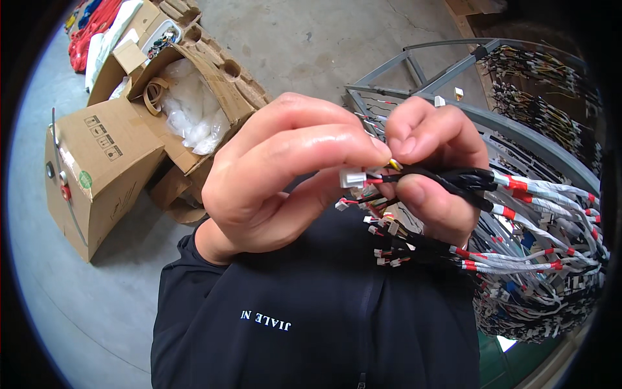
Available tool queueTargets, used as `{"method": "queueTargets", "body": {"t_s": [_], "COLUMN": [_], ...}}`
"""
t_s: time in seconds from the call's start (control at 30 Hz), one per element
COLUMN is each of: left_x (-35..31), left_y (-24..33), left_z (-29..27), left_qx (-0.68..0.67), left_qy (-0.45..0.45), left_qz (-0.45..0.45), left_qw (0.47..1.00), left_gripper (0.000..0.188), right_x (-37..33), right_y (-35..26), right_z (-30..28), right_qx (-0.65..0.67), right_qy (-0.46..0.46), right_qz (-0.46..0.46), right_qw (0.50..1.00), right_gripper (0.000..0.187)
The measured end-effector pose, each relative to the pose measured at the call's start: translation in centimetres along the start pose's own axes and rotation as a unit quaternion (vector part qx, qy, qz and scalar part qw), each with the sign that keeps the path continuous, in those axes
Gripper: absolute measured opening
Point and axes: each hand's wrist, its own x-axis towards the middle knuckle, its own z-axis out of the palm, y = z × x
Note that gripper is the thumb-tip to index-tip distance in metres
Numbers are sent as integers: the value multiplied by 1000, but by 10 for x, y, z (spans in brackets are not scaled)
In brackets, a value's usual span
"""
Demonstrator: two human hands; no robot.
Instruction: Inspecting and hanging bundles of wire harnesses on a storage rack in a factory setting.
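A wire harness (463,179) with black-taped branches and white sleeves banded in red is held up in front of my chest. My right hand (444,162) grips a black branch near its end, thumb below and fingers above. My left hand (278,172) is closed in a pinch at the thin yellow and white wires (394,165) coming out of that branch; its thumb tip is partly hidden. A white plug connector (353,178) on short wires sits just under the left fingertips. Below my hands hang more branches ending in small white connectors (382,261).
Cardboard boxes (120,152) stand on the floor at the left, one open with clear plastic bags (194,113) inside. At the right is a grey metal frame (447,81). A dense heap of harnesses (538,305) lies at the lower right, with more bundles (538,71) beyond.
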Motion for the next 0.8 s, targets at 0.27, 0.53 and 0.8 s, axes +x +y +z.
{"method": "queueTargets", "body": {"t_s": [0.27,0.53,0.8], "left_x": [8,2,-2], "left_y": [-3,-7,-23], "left_z": [-4,-4,7], "left_qx": [-116,-117,-237], "left_qy": [1,-3,-15], "left_qz": [-97,-103,-169], "left_qw": [988,988,957], "left_gripper": [27,27,24], "right_x": [1,-9,-8], "right_y": [-3,-13,-3], "right_z": [-3,5,-5], "right_qx": [140,-22,-117], "right_qy": [-12,59,73], "right_qz": [69,88,31], "right_qw": [988,994,990], "right_gripper": [32,36,21]}}
